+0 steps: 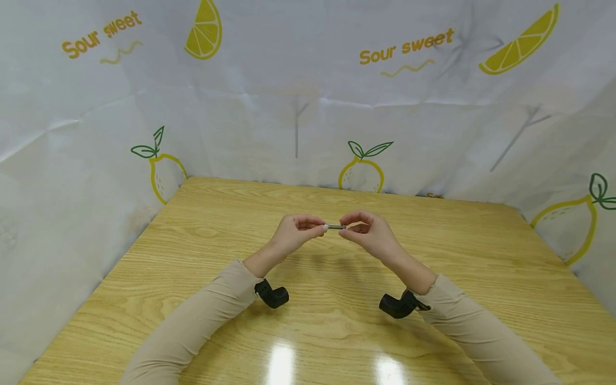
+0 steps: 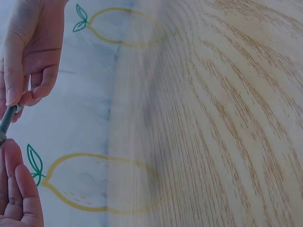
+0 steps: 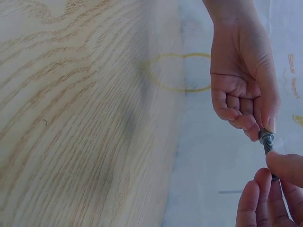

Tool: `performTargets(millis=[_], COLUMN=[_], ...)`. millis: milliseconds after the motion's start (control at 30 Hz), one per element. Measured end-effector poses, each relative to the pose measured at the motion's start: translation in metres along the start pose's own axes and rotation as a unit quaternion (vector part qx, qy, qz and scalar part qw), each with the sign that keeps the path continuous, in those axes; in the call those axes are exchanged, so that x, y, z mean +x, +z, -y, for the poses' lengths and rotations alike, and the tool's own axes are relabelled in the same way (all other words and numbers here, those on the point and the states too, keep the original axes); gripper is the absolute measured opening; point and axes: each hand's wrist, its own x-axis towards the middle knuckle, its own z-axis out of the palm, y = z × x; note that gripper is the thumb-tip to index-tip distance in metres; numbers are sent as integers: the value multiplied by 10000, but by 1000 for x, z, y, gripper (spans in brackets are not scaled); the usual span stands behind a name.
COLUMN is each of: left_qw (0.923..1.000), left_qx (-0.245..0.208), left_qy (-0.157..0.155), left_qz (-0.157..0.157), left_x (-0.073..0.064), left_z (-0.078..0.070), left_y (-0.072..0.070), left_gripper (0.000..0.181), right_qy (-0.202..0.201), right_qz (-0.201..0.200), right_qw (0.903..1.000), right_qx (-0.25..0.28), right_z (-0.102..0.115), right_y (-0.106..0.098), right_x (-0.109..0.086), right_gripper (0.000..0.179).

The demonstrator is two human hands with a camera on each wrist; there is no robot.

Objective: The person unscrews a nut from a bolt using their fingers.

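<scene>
A metal bolt with a threaded shank lies roughly level between the two hands, held above the table. My left hand pinches one end between thumb and fingers. At that end a nut-like metal piece sits around the thread in the right wrist view. My right hand pinches the other end, where a wider head shows partly between the fingertips. In the left wrist view the bolt is at the left edge, its ends partly hidden by fingers.
The wood-grain table spreads below both hands. White cloth printed with lemons hangs behind it and along the sides. Each wrist carries a black camera mount. A small brown item lies at the table's back edge.
</scene>
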Motion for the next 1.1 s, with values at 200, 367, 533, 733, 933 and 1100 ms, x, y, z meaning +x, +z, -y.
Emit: performTargets(millis=[200, 367, 533, 733, 933, 1100], left_qw=[10000, 10000, 10000, 10000, 10000, 10000], left_qx=[19, 52, 24, 34, 48, 60], left_qy=[-20, 2, -3, 47, 16, 65], left_qz=[-66, -63, -19, -37, -59, -27], left_x=[0, 0, 0, 0, 0, 0], left_z=[0, 0, 0, 0, 0, 0], left_y=[0, 0, 0, 1, 1, 1], left_gripper=[24, 24, 24, 24, 24, 24], right_qy=[38, 105, 43, 23, 3, -9], right_qz=[90, 92, 119, 61, 4, 3], right_qw=[9999, 9998, 9997, 9997, 9996, 9995], right_qx=[-59, -166, -230, -247, -272, -320], right_z=[-1, 0, 1, 1, 0, -1], right_y=[-1, 0, 1, 2, 2, 2], right_x=[0, 0, 0, 1, 0, 0], right_gripper=[31, 31, 28, 29, 28, 31])
